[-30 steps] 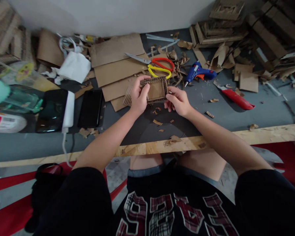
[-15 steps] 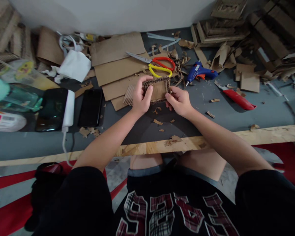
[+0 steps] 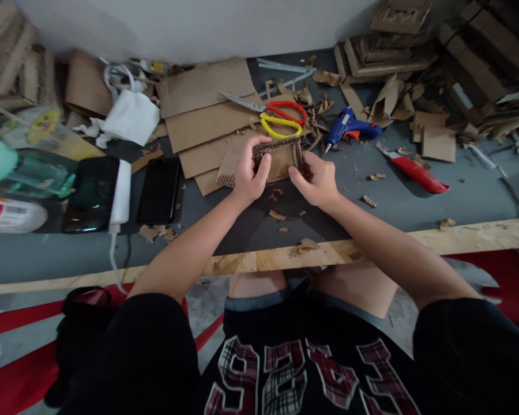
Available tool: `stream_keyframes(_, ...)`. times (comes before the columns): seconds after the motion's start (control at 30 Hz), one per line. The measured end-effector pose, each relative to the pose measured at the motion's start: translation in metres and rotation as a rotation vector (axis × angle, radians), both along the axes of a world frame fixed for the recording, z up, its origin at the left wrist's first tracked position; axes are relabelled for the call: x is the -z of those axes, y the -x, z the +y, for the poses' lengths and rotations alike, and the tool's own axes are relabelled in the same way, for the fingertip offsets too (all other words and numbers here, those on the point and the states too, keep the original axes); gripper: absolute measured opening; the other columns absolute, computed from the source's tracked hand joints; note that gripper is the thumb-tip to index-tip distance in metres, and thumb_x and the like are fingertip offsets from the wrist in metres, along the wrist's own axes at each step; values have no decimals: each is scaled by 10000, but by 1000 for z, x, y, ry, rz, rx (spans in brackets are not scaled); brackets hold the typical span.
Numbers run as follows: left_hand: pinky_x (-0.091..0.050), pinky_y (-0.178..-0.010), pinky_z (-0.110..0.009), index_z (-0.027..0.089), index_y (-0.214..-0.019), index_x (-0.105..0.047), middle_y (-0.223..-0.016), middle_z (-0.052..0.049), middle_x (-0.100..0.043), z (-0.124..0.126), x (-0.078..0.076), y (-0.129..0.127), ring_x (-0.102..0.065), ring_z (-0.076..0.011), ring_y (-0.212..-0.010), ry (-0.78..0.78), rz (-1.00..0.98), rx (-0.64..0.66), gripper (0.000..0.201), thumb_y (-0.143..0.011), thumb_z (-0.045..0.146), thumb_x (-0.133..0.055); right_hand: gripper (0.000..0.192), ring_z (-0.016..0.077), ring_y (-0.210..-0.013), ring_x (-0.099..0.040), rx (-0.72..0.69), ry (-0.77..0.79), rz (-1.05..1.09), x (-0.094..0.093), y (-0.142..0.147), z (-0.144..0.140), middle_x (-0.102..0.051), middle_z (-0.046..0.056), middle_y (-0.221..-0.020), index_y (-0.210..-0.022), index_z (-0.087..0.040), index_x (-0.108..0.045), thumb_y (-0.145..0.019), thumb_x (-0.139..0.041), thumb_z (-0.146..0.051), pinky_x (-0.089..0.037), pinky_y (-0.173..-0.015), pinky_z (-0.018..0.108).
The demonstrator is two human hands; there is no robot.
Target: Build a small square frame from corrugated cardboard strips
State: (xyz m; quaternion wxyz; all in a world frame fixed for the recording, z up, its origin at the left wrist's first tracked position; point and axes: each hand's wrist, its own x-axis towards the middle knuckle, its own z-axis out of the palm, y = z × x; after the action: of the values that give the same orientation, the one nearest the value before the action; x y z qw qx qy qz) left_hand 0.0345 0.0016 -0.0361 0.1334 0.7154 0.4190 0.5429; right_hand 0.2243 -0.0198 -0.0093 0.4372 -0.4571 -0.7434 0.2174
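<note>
A small rectangular cardboard tray [image 3: 281, 160] with raised corrugated edges is held between my two hands, above the table. My left hand [image 3: 251, 172] grips its left end, thumb over the inside and fingers behind. On the right end, my right hand [image 3: 316, 178] is closed, its thumb pressing the near right corner; its other fingers are mostly hidden. Just beyond the tray lie scissors [image 3: 281, 120] with red and yellow handles, resting partly on flat cardboard sheets [image 3: 211, 129]. A blue glue gun [image 3: 352, 128] lies to the right of them.
A red utility knife [image 3: 419, 173] lies at the right. To the left are a black phone [image 3: 159, 190], a white power adapter [image 3: 121, 193] with a cable, a paper roll [image 3: 132, 115] and bottles. Cardboard stacks [image 3: 384, 57] stand at the back; scraps litter the grey table [image 3: 398, 213].
My right thumb has shifted left, further over the tray's near right corner. The tray is tilted slightly differently. My left hand keeps its hold.
</note>
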Motion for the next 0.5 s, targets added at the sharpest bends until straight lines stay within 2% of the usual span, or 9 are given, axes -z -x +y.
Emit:
stream_keyframes(0.23,-495,-1060,-455,251,-1243,-510,-1174,-105,-645,-5,-1,-3,-631,-255,-1169,-24,33,-8,498,-966,646,-390,269,139,-514,-438,-10,114,78,1,-1,3,-477,-24,-553,-711,-245,-421,-917,-506,-396,-342,-515,304)
stream_keyframes(0.5,-501,-1066,-453,250,-1253,-500,-1180,-114,-643,-6,-2,-5,-631,-259,-1183,-33,38,-12,504,-967,647,-381,332,137,-512,-420,6,102,116,2,-1,2,-451,-25,-553,-702,-250,-414,-929,-508,-474,-345,-512,300)
